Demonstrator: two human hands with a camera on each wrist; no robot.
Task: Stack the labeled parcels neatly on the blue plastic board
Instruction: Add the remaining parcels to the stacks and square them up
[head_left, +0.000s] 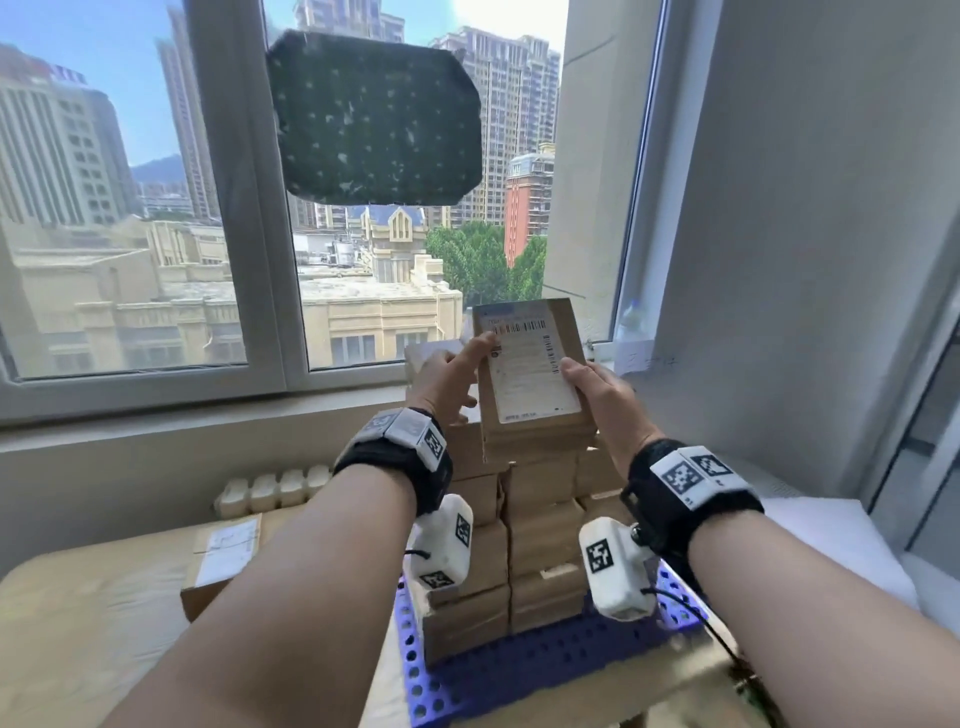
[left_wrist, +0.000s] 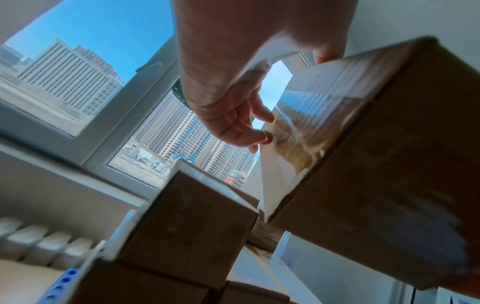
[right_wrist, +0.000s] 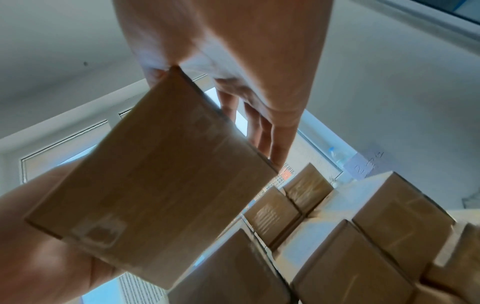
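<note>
A brown cardboard parcel (head_left: 530, 364) with a white barcode label is held tilted over the top of a tall stack of parcels (head_left: 540, 535). The stack stands on the blue perforated board (head_left: 519, 670). My left hand (head_left: 452, 379) holds the parcel's left side, index finger laid on the label, other fingers at the side and underneath. My right hand (head_left: 602, 395) grips its right edge. The right wrist view shows the parcel (right_wrist: 155, 185) from below, above the stacked boxes (right_wrist: 363, 257). In the left wrist view the parcel (left_wrist: 376, 164) is blurred. Whether it touches the stack I cannot tell.
Another labelled parcel (head_left: 223, 556) lies on the beige surface left of the board. A white ribbed radiator (head_left: 275, 488) sits under the window sill (head_left: 156, 405). A wall (head_left: 779, 260) closes the right side, with a white sheet (head_left: 831, 545) below it.
</note>
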